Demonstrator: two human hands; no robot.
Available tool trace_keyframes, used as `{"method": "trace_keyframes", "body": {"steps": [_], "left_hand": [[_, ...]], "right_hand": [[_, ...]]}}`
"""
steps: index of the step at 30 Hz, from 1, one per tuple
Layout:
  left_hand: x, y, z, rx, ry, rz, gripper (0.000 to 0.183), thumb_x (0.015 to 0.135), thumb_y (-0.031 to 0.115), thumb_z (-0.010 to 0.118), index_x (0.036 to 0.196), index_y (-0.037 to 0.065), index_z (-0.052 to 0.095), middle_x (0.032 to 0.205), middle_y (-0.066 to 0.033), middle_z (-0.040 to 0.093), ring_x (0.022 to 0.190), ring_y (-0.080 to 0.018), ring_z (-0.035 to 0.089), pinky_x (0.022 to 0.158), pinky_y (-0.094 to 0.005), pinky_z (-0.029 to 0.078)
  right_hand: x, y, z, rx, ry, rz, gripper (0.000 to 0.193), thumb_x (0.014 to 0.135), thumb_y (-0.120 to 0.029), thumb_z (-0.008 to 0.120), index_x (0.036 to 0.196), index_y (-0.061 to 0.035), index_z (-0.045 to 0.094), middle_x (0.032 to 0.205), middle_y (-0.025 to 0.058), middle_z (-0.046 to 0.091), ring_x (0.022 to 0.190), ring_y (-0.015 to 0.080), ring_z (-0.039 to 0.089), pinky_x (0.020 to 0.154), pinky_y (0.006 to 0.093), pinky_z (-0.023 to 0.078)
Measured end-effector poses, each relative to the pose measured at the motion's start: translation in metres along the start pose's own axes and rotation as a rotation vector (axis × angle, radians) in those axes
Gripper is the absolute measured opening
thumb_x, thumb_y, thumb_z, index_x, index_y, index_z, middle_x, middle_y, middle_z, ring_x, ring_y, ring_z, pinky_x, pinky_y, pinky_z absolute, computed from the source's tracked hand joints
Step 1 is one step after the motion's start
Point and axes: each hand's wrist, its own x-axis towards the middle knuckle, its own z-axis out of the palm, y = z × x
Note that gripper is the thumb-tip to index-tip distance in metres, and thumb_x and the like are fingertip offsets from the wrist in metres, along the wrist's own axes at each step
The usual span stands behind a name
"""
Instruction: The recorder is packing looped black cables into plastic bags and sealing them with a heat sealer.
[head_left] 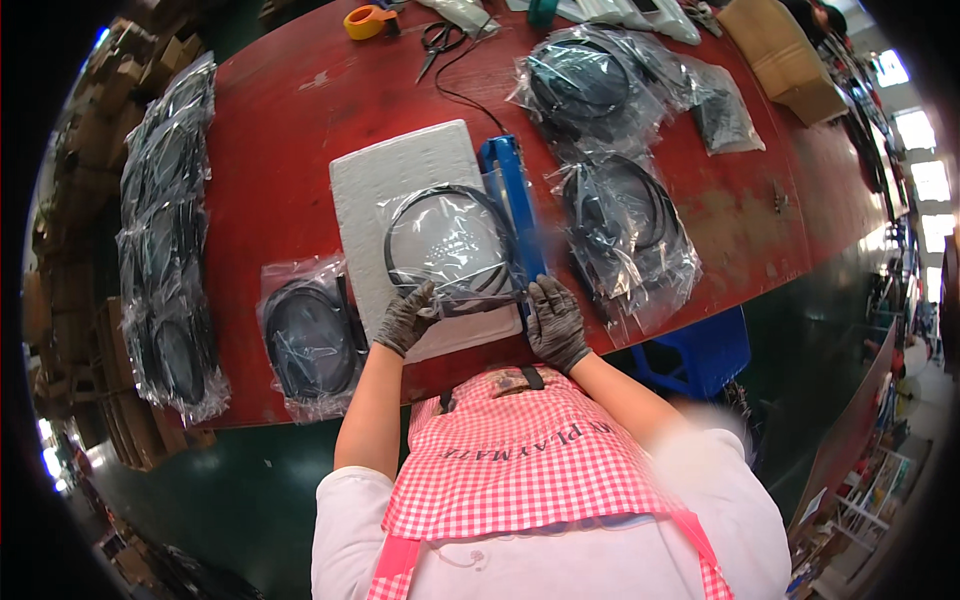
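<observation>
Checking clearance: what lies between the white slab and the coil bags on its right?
The blue bar device and a strip of red table, with the right hand at the near end; the head view shows this.

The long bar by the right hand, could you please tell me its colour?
The long bar is blue; it shows best in the head view.

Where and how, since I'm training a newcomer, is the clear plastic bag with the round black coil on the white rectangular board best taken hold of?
Probably through the clear plastic bag, by the left curve of the black coil, coming from the left: it lies over the white board, while the right curve runs close to the long blue bar.
</observation>
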Motion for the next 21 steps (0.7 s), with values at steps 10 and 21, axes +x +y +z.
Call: {"method": "trace_keyframes", "body": {"steps": [10,21], "left_hand": [[-0.001,0.004,0.006,0.193,0.085,-0.035,0.020,0.071,0.004,0.067,0.089,0.004,0.057,0.076,-0.0013,0.058,0.064,-0.0134,0.055,0.049,-0.0255,0.043],[-0.059,0.008,-0.026,0.036,0.017,0.249,0.013,0.074,0.004,0.063,0.086,0.004,0.058,0.077,-0.0015,0.058,0.065,-0.0132,0.055,0.056,-0.0255,0.045]], "right_hand": [[0.010,-0.016,-0.021,0.498,0.023,0.316,0.047,0.077,-0.020,0.053,0.119,-0.0014,0.042,0.117,0.0129,0.046,0.101,0.0275,0.048,0.086,0.0367,0.040],[-0.033,0.119,-0.001,1.817,0.468,1.770,0.040,0.070,-0.045,0.060,0.076,-0.0062,0.057,0.067,0.0087,0.057,0.062,0.0243,0.055,0.065,0.0398,0.049]]}}
